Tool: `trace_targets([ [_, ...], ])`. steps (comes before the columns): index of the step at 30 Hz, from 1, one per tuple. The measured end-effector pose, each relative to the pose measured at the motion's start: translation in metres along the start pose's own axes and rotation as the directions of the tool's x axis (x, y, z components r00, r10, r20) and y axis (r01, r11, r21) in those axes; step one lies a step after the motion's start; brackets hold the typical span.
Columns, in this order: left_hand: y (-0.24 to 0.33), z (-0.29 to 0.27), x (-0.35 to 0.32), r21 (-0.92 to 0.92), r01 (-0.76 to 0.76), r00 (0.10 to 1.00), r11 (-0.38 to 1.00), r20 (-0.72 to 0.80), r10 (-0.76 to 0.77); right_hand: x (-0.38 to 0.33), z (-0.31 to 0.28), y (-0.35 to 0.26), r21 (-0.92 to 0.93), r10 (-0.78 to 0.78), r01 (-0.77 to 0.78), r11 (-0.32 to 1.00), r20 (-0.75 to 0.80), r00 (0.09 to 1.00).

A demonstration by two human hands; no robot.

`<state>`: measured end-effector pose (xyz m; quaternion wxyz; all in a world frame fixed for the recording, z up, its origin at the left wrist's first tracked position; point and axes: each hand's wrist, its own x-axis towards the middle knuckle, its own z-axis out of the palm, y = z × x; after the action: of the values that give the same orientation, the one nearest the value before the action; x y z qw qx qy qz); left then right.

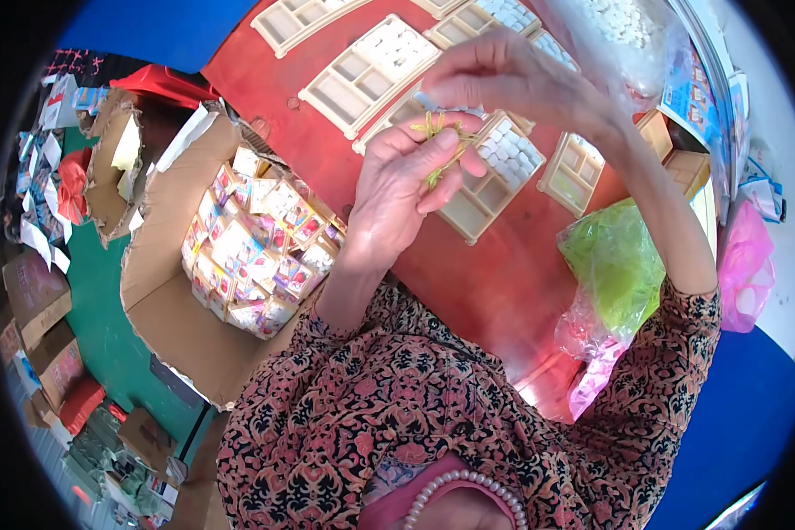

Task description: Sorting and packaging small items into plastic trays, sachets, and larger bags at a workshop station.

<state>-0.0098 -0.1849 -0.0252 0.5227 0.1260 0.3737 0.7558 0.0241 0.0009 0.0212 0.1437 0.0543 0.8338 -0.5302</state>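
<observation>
Strands (434,130) pinched in left hand (393,181); right hand (503,81) curled, grip unclear (illegibly printed packets (254,254) in carton (170,199)).

Packing workshop, compartmented trays (334,95), carton (175,190) of packets (249,252)

Right hand (523,84), 1 o'clock: blurred, can't tell if it grips anything. Fingers of left hand (396,181) hide part of the yellow strands (433,129). Divided tray (293,24) at 11 o'clock: cut by top edge. Packets (254,252) at 9 o'clock overlap, lower ones hidden. Clutter (119,464) at 8 o'clock: too small to ID.
</observation>
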Motion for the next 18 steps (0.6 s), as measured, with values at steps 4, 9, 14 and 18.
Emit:
trace_targets([
  [4, -0.004, -0.003, 0.0, -0.013, -0.021, 1.0, 1.0, -0.003, 0.021, -0.004, 0.01, -0.002, 0.13, -0.029, 0.024, 0.991, 0.03, 0.999],
  [9, -0.002, -0.005, -0.002, -0.089, 0.019, 0.998, 0.996, -0.053, -0.024, -0.001, 0.012, -0.006, 0.008, -0.083, 0.083, 0.996, 0.01, 0.996],
  [14, -0.001, -0.006, -0.009, -0.062, 0.063, 0.994, 0.996, -0.085, -0.068, -0.001, 0.003, -0.011, -0.167, -0.143, 0.147, 0.975, 0.036, 0.989],
  [18, 0.005, -0.018, -0.024, -0.061, 0.101, 0.991, 0.993, -0.084, -0.106, 0.014, 0.003, -0.006, -0.025, -0.093, 0.09, 0.996, -0.201, 0.975],
])
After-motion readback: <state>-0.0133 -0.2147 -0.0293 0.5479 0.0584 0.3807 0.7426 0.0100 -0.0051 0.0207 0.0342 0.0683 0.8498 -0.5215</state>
